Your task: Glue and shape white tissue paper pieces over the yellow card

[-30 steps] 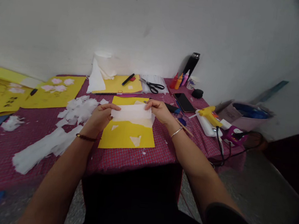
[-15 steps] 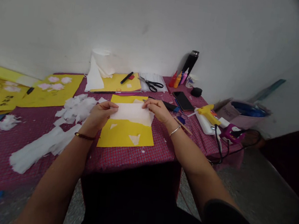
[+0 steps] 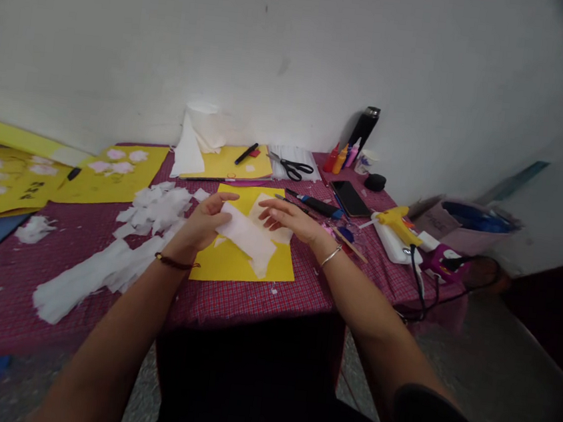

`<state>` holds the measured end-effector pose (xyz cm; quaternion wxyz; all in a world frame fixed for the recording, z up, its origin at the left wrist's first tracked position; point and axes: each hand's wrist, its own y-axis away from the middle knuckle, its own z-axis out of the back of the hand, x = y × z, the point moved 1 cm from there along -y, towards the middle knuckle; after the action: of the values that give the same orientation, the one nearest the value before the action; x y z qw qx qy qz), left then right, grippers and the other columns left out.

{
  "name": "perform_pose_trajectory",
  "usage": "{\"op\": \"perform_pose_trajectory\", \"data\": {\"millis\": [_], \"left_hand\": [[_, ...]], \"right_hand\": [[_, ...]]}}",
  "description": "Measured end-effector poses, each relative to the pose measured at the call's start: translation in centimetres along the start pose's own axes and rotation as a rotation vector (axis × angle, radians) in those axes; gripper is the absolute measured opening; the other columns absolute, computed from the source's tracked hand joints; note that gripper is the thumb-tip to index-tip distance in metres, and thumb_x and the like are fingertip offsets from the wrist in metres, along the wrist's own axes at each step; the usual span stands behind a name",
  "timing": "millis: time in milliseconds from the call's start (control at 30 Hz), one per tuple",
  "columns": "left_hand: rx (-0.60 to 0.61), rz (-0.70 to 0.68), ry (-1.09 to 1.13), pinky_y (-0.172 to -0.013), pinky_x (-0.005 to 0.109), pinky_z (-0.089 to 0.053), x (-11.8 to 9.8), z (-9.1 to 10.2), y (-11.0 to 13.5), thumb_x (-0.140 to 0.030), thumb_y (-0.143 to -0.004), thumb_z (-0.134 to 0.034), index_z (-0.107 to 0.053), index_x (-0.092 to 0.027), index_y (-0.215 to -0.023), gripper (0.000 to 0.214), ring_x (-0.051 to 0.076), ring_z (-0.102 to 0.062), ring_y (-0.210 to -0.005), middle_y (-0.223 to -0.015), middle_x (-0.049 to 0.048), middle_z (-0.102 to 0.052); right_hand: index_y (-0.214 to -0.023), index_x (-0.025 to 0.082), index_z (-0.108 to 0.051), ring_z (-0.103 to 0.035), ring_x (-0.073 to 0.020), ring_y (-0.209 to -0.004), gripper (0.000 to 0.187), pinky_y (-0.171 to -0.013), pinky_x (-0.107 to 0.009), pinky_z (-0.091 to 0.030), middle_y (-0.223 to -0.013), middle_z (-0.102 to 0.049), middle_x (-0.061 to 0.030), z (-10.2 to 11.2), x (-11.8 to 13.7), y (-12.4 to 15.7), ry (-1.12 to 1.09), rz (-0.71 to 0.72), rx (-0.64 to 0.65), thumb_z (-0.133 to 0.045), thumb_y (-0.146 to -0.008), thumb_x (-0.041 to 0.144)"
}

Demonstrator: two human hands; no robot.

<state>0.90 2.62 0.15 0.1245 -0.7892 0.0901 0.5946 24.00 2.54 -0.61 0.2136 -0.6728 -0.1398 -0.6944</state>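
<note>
One end of paper strip (image 3: 246, 234) gripped by left hand (image 3: 208, 221); right hand (image 3: 294, 220) open. A hard tug could tear it.

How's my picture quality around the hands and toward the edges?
All in the head view: dim light, upper right corner black; checked tablecloth smeared along its near left edge; black thermos with a soft shadow on the wall beside it; left hand, right hand and white paper strip distinguishable, though slightly soft.
</note>
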Motion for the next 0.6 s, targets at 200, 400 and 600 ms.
{"op": "perform_pose_trajectory", "data": {"millis": [200, 400, 600], "left_hand": [[0.115, 0.065, 0.021, -0.048, 0.020, -0.040, -0.1, -1.0, 0.4, -0.009, -0.057, -0.072, -0.065, -0.018, -0.100, 0.044, 0.009, -0.054, -0.051, -0.070, -0.0036, -0.064], [0.005, 0.031, 0.196, -0.056, 0.023, -0.046, -0.6, -0.6, 0.2, -0.029, -0.069, -0.077, -0.066, -0.019, -0.104, 0.039, 0.012, -0.059, -0.063, -0.078, 0.0007, -0.066], [0.063, 0.040, 0.151, -0.063, 0.027, -0.049, -0.2, -1.2, 0.4, -0.054, -0.075, -0.068, -0.062, -0.022, -0.112, 0.049, 0.020, -0.064, -0.088, -0.102, 0.0078, -0.069]], "right_hand": [[-0.103, 0.016, -0.063, -0.061, -0.0134, -0.078, 0.046, -0.066, -0.024, -0.050, -0.094, -0.068, -0.0033, -3.4, -0.2, 0.1, -0.125, -0.122, 0.212, -0.077, -0.072, 0.047], [-0.095, 0.015, -0.067, -0.063, -0.0139, -0.067, 0.045, -0.063, -0.025, -0.051, -0.080, -0.071, -0.0010, -5.4, -1.5, -0.3, -0.268, -0.237, 0.123, -0.084, -0.060, 0.036], [-0.086, 0.015, -0.067, -0.063, -0.0143, -0.063, 0.045, -0.063, -0.026, -0.051, -0.072, -0.071, -0.0005, -5.0, -1.7, -0.9, -0.358, -0.195, -0.105, -0.087, -0.052, 0.036]]}}
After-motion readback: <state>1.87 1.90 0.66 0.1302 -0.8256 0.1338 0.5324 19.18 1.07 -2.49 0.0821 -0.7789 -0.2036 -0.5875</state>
